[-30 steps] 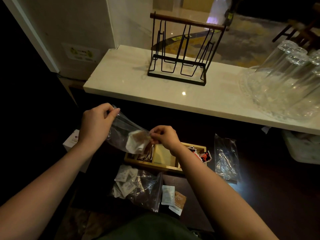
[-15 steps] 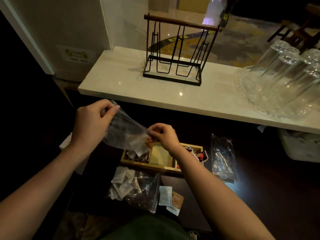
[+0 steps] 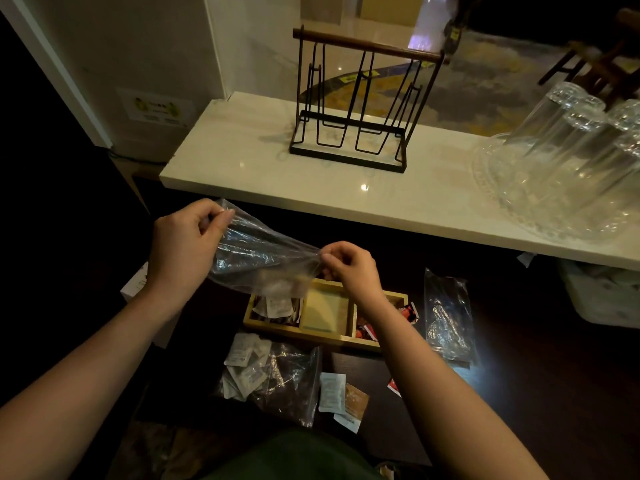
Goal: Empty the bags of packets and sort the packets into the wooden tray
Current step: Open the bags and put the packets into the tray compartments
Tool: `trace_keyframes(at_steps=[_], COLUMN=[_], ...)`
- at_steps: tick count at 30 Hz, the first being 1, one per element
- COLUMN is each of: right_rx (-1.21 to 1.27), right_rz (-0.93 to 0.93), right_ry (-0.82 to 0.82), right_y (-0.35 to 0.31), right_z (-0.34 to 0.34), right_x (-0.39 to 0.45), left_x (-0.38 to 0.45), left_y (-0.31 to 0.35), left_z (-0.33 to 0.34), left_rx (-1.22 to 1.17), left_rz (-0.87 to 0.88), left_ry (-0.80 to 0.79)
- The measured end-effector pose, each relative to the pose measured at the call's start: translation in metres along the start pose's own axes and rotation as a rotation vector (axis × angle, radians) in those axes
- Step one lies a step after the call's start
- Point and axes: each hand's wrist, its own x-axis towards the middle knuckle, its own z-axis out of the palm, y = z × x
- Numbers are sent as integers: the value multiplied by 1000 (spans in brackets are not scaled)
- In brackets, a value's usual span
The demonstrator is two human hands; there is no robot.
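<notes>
A clear plastic bag (image 3: pixel 256 258) is stretched between my hands above the wooden tray (image 3: pixel 298 332). My left hand (image 3: pixel 183 244) pinches its upper left corner, my right hand (image 3: pixel 349 268) pinches its right end. The bag looks empty. The tray has three compartments: white and brown packets (image 3: pixel 277 306) lie in the left one, the middle one shows bare wood, red packets (image 3: pixel 367 330) fill the right one. In front of the tray lies another clear bag (image 3: pixel 277 379) with white packets inside. Two loose packets (image 3: pixel 341 398) lie beside it.
A crumpled clear bag (image 3: pixel 448 320) lies right of the tray. A marble counter (image 3: pixel 242 161) runs across behind, carrying a black wire rack (image 3: pixel 349 109) and upturned glasses (image 3: pixel 568 157) on a glass tray. A white box (image 3: pixel 136 282) sits at the left.
The white and brown packets that were in the held bag have dropped out into the tray's left compartment. The bag is now pulled flatter between my hands.
</notes>
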Motion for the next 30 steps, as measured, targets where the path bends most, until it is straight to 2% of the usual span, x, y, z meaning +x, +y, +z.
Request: trace_keyframes(at_steps=[4, 7, 10, 12, 15, 17, 19, 22, 24, 27, 30], right_rx=[-35, -23, -45, -113, -226, -285, -343, -484, -670, -871, -954], right_rz=[-39, -32, -4, 22, 106, 166, 237, 296, 324, 400, 427], right_ry=[97, 233, 461, 649, 854, 941, 982, 950, 847, 675, 653], right_y=[12, 30, 51, 65, 82, 92, 102, 118, 130, 140, 137], right_z=[-18, -40, -70, -90, -116, -129, -136, -137, -135, -133, -131], right_x=[-14, -31, -56, -75, -104, -119, -129, -137, -140, -142, -140], left_x=[-13, -35, -69, -95, -135, -152, -157, -156, -157, -162, -161], left_y=[-12, -17, -17, -13, -15, -19, -17, -10, -9, -11, -14], left_z=[20, 42, 65, 81, 105, 118, 127, 133, 134, 134, 130], left_rx=[43, 99, 148, 184, 243, 348, 472, 595, 617, 549, 504], left_rz=[-58, -121, -95, -5, 257, 449, 567, 607, 571, 493, 340], left_ry=[-81, -189, -433, -675, -1009, -1170, -1264, -1313, -1308, -1189, -1075])
